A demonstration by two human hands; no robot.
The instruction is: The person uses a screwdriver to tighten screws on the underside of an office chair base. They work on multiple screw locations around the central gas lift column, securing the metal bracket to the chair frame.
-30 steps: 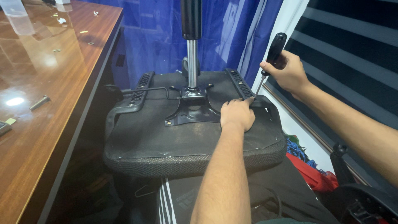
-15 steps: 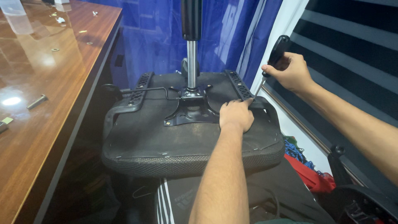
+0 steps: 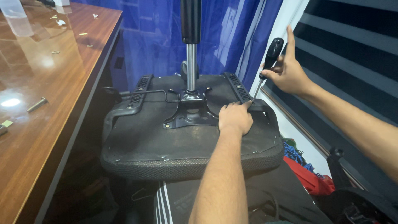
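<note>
Head view looks down on an upturned office chair seat [image 3: 166,145], its black fabric underside facing up and its mesh edge toward the person. A black metal mounting plate [image 3: 191,113] sits at the seat's middle, and from it a shiny gas-lift column [image 3: 191,66] rises straight up into a black sleeve at the top of the frame. Black plastic armrest brackets run along both sides of the seat; the right bracket [image 3: 244,96] ends in a loop by the seat's right edge.

The left hand [image 3: 235,117] lies palm down on the seat just right of the plate, fingers curled and pressing at the bracket; whether they pinch a small screw there cannot be told, since the fingertips hide the spot. The right hand [image 3: 288,72] grips a screwdriver [image 3: 267,66] by its black handle between thumb and bent fingers, with the index finger stretched straight up. The screwdriver's thin shaft slants down to the bracket, its tip right beside the left fingertips.

To the left stands a glossy brown wooden table [image 3: 37,137] with a loose bolt [image 3: 37,104] and some small washers on it. Blue plastic sheeting [image 3: 153,37] hangs behind the chair
</note>
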